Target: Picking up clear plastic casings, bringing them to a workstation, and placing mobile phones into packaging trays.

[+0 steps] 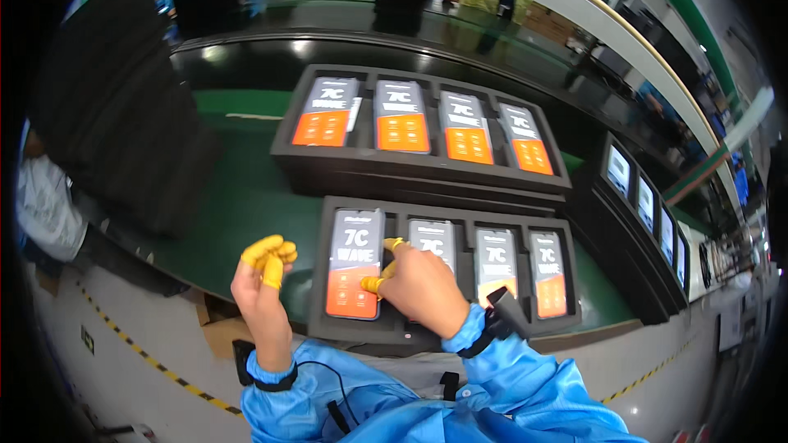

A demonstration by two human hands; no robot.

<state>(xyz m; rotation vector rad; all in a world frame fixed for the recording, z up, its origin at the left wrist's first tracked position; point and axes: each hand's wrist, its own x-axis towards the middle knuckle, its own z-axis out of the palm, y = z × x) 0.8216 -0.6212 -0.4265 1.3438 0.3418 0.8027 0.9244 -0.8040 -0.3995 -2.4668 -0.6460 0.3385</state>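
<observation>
A black foam tray [386, 330] lies in front of me, with several smartphones in a row of slots. My right hand [423, 287], in yellow finger cots, is closed at the right edge of the leftmost smartphone [351, 271]. Its thumb overlaps the screen, and the other fingers reach into the gap beside it. That hand partly covers the second smartphone [432, 234]. Left of the tray, my left hand [264, 283] is raised with loosely bent fingers, also in yellow finger cots. Nothing shows in it. Each screen carries a grey and orange film.
Behind stands a stack of foam trays [410, 172], its top one holding several similar smartphones. More black trays with phones [648, 213] stand at the right. A tall black stack [123, 115] rises at the left. Beneath the trays is a green work surface [238, 197].
</observation>
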